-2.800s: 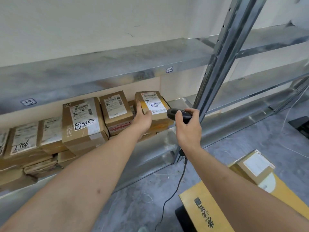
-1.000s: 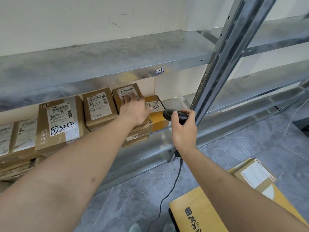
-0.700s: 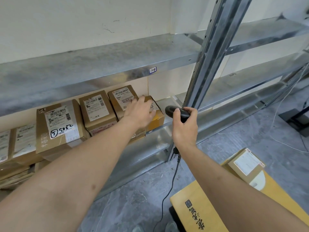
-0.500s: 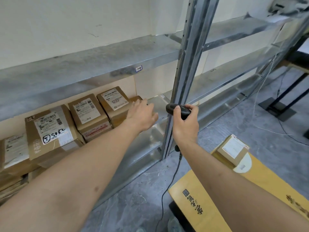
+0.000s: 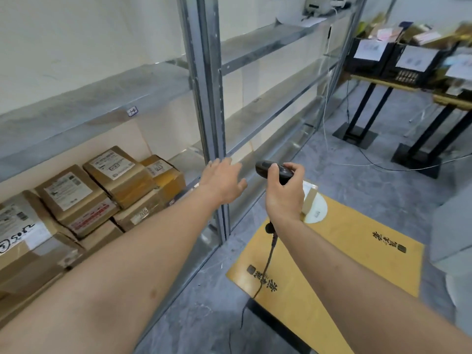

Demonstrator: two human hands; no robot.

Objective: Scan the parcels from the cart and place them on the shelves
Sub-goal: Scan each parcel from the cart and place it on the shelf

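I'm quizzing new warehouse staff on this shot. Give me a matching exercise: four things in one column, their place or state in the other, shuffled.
1. left hand
2. scanner
3. yellow parcel
4. large yellow carton

A. on the floor
B. gripped by the right hand
C. on the lower shelf
D. open, holding nothing

Pairs: 1-D, 2-B, 3-C, 4-A
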